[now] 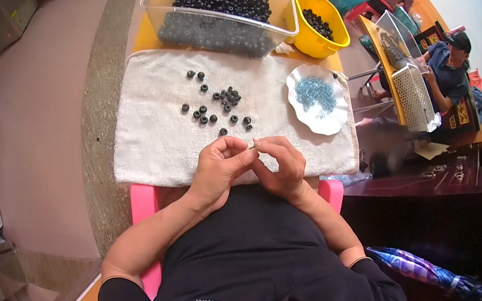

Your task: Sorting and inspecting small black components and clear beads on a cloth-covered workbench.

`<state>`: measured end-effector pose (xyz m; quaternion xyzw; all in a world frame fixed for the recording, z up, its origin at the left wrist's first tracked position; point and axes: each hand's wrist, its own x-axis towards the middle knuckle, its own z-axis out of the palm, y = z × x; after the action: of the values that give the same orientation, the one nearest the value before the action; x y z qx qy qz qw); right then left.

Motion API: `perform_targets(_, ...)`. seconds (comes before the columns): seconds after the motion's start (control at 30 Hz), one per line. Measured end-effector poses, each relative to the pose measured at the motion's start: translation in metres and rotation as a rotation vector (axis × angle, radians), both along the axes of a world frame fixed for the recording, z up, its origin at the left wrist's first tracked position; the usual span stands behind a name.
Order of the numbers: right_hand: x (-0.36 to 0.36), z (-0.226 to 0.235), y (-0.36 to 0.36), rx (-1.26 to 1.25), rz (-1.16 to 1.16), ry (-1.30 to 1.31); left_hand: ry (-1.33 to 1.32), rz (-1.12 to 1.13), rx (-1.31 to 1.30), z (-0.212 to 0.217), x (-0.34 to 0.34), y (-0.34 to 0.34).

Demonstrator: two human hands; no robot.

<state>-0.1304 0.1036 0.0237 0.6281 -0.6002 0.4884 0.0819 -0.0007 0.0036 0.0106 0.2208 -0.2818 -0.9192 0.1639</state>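
Pinched between both grips, left hand [219,170] and right hand [279,166], thin pin [251,147] lies crosswise above white towel [149,134].

I see bright, even daylight with soft shadows; the centre is sharp, while fisheye bending curves edges and dark vignetting fills the frame's corners.

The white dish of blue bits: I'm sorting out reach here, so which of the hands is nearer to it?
Right. The right hand sits just below and left of the white dish, on the towel's near edge. The left hand is farther left, fingertips meeting the right's.
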Motion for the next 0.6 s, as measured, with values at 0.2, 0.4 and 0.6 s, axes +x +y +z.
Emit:
perform_targets(0.2,0.003,0.001,0.002,0.029,-0.027,-0.01,-0.014,0.0,-0.032,0.001,0.001,0.002)
perform_targets(0.4,0.0,-0.004,0.004,0.054,-0.037,-0.002,-0.039,0.018,-0.093,0.003,0.0,0.003)
perform_targets(0.6,-0.002,-0.005,0.006,0.055,-0.029,-0.08,-0.019,0.011,-0.134,0.002,0.0,0.002)
